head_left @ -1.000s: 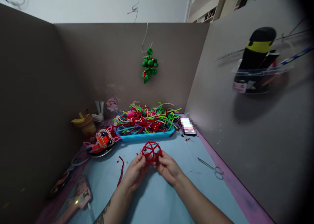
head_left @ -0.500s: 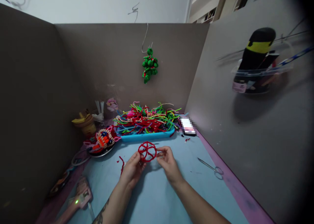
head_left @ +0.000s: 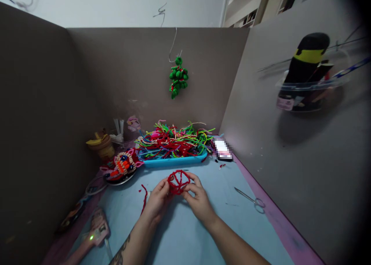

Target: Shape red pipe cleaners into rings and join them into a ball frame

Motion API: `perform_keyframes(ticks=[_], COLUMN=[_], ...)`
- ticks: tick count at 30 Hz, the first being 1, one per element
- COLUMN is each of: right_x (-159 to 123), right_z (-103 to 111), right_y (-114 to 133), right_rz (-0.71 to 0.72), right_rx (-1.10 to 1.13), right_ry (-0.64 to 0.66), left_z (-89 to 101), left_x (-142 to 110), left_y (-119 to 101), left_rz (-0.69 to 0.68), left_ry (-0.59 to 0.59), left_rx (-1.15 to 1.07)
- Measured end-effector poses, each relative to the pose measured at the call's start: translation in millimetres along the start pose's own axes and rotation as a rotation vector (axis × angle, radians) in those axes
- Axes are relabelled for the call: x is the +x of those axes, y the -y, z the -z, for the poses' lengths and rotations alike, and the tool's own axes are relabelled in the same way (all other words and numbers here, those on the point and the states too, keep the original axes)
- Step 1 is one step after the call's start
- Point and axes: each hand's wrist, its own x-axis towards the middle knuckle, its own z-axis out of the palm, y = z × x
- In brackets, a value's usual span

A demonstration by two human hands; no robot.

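Between my hands is a red wheel-shaped ring with spokes (head_left: 179, 182), made of what looks like pipe cleaner, raised above the blue mat (head_left: 185, 234). My left hand (head_left: 159, 200) pinches its left rim between thumb and fingers. On the other side, my right hand (head_left: 197, 197) grips the right and lower rim, fingers behind and thumb in front. Left of my left hand, a loose red strand (head_left: 144, 198) lies on the mat. Behind the ring stands a blue tray (head_left: 176, 161) heaped with multicoloured pipe cleaners (head_left: 176, 141).
Scissors (head_left: 251, 200) lie at the right, and a phone (head_left: 222, 149) rests behind them. A pink glue gun (head_left: 98, 228) with a green light is at the lower left. An orange-red woven figure (head_left: 124, 166) sits at the left. Grey panels (head_left: 145, 75) enclose the table.
The red ring has shifted slightly right and turned in my hands. My right hand has closed in from the rim's edge to a fuller grip. My left hand still holds it.
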Motion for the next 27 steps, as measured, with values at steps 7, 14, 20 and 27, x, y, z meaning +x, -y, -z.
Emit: perform_keyframes(ticks=[7, 14, 20, 27], right_x=[1, 0, 5, 18], right_z=[0, -3, 2, 26], right_y=[-4, -13, -21, -27], right_rz=[-0.004, -0.092, -0.165, -0.241], right_rx=[-0.026, 0.069, 0.1, -0.071], right_ry=[-0.167, -0.169, -0.216, -0.253], left_z=[2.3, 2.7, -6.2, -17.1], left_x=[-1, 0, -6, -26], left_y=[7, 5, 18, 10], left_rz=[0.097, 0.09, 0.139, 0.003], left_ry=[0.03, 0.032, -0.05, 0.206], left_rx=[0.024, 0.039, 0.154, 1.143])
